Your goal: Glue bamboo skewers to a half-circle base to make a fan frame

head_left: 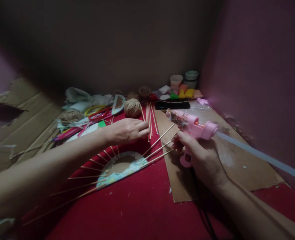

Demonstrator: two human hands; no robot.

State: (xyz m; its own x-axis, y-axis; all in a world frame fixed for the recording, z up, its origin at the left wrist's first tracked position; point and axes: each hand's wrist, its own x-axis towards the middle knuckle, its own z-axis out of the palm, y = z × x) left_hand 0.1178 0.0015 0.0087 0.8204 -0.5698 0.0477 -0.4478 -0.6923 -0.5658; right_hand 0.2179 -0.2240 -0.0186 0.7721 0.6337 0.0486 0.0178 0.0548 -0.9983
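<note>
My right hand (199,153) is wrapped round the grip of a pink hot glue gun (192,125), its nozzle pointing left and grimy with residue. My left hand (129,130) is closed, its fingertips pinched on a thin wooden stick (143,113) beside several similar sticks (149,116) lying on the red surface. Below my left hand lies a half-round cardboard piece (122,166) with a pale patterned rim. Thin sticks (159,156) fan outward from its curved edge. Three of them reach close to my right hand. My left forearm hides part of the fan.
A brown cardboard sheet (179,186) lies under the glue gun. Behind are a black phone (172,105), a twine ball (132,107), cups (176,81) and colourful packets (189,93). Scissors (100,113) and cloth (79,98) sit back left. A cable (207,216) runs toward the front.
</note>
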